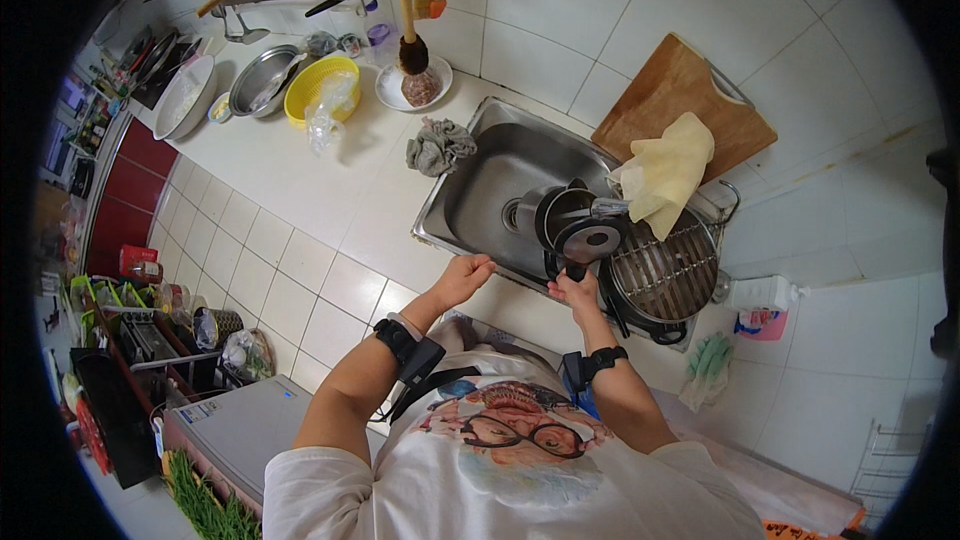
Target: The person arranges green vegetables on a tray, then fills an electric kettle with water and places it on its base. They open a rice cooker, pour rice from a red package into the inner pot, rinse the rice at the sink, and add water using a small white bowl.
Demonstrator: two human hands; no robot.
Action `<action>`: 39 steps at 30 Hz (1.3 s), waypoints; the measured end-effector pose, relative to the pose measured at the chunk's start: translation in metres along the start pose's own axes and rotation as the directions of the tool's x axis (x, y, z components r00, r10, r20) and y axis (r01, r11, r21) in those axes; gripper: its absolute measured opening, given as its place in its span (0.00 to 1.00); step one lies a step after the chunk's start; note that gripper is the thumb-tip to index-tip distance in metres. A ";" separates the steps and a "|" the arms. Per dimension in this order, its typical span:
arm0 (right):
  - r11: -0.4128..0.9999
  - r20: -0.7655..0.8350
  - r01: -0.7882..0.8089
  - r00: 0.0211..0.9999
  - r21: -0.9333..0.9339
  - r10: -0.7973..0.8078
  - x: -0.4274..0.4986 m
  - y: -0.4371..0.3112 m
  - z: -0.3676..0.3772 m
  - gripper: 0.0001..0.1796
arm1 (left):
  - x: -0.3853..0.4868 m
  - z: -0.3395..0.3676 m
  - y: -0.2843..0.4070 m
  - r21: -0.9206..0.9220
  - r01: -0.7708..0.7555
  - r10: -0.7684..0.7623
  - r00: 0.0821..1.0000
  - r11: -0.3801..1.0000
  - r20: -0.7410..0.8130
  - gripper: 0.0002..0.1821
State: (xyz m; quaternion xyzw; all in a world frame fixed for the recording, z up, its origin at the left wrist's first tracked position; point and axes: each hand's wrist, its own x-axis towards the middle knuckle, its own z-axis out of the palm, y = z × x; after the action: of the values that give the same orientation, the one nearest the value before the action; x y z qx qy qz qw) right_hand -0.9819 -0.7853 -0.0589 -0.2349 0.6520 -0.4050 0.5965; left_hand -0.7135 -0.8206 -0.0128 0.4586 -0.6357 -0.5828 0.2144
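My right hand (577, 289) is at the sink's front edge, its fingers around the black handle of a small round pan (576, 246). The pan leans against a steel pot (531, 211) standing in the stainless steel sink (480, 165). A whisk-like metal utensil (609, 206) sticks out by the pot; its other end is hidden. My left hand (463, 279) is curled into a loose fist over the front rim, with nothing visible in it. To the right of the pot, a large pot with a slatted steamer rack (664, 259) covers the sink's right end.
A wooden cutting board (660, 101) leans on the wall, with a pale yellow cloth (667, 165) before it. A grey rag (439, 148) lies at the sink's left corner. Leftward stand a white plate (389, 95) with minced meat, a yellow basket (298, 94) and a steel bowl (251, 75).
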 end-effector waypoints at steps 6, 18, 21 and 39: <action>0.999 0.003 0.016 1.000 0.030 -0.016 0.000 0.002 -0.001 0.11 | 0.002 0.006 0.000 -0.218 -0.033 0.031 0.999 0.975 -0.009 0.12; 1.000 0.005 0.000 1.000 0.029 0.000 0.005 0.005 -0.003 0.12 | 0.001 0.006 0.006 -0.178 -0.017 0.019 1.000 0.984 0.010 0.11; 1.000 0.003 -0.002 1.000 0.017 0.002 0.005 0.005 -0.002 0.12 | 0.000 0.005 0.005 -0.193 -0.032 0.030 0.999 0.981 -0.014 0.11; 0.998 -0.014 0.038 0.999 0.042 -0.038 0.004 0.005 0.000 0.09 | -0.003 0.002 0.002 -0.173 -0.039 0.027 0.997 0.984 -0.072 0.10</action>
State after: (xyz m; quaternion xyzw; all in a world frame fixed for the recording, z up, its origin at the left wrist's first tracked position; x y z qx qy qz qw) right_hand -0.9821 -0.7856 -0.0650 -0.2320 0.6426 -0.4312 0.5893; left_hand -0.7144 -0.8172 -0.0108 0.4472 -0.5819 -0.6164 0.2852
